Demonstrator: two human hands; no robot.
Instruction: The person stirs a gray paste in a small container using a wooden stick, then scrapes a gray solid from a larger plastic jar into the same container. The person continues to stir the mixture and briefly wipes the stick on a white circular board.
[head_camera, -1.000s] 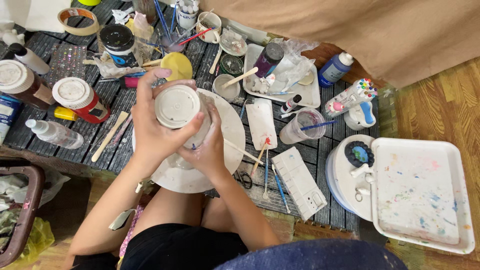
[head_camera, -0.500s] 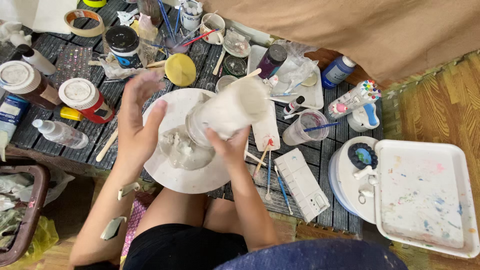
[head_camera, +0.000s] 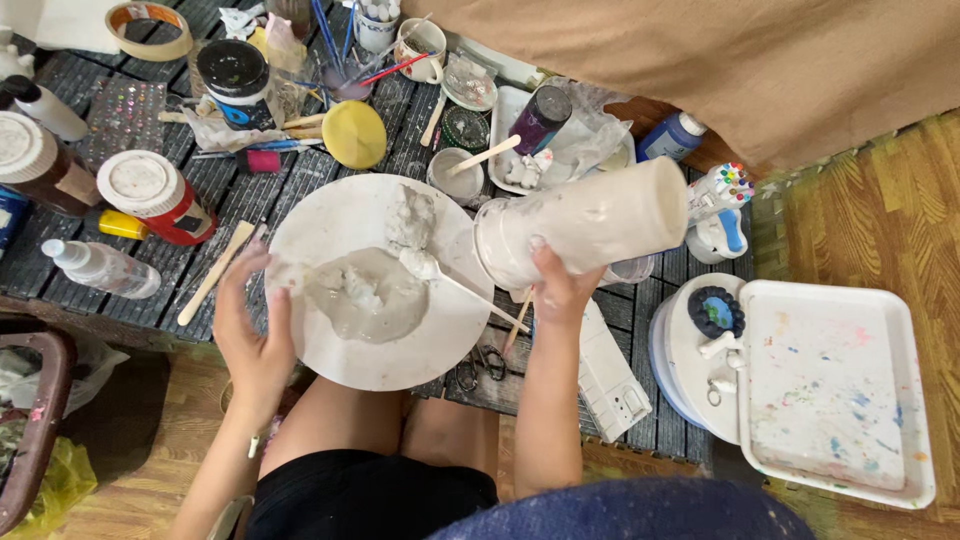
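White plaster-coated cylinder (head_camera: 590, 222) lies on its side in my right hand (head_camera: 558, 290), lifted over the right edge of the round white plate (head_camera: 330, 215), its open mouth turned toward the plate and its closed end pointing right toward the paint bottles. My right hand grips it from below, fingers curled up around the wall near the mouth, thumb on the near side. My left hand (head_camera: 252, 330) rests at the plate's left rim with fingers loosely spread and smeared grey, the fingertips touching the edge; it holds nothing. On the plate sits a puddle of wet grey plaster (head_camera: 365, 295) with a lumpy white chunk (head_camera: 410, 215) above it, and a white spoon (head_camera: 440, 275) lies in the mix, its handle running off to the lower right. The plate sits on the dark slatted tabletop (head_camera: 190, 255), which is crowded: a yellow round lid (head_camera: 353, 133) just beyond the plate, a red jar with a white cap (head_camera: 155, 197) to the left, and a flat wooden stick (head_camera: 215, 272) near my left hand. At far right, a white paint-speckled tray (head_camera: 835, 395) sits well apart.
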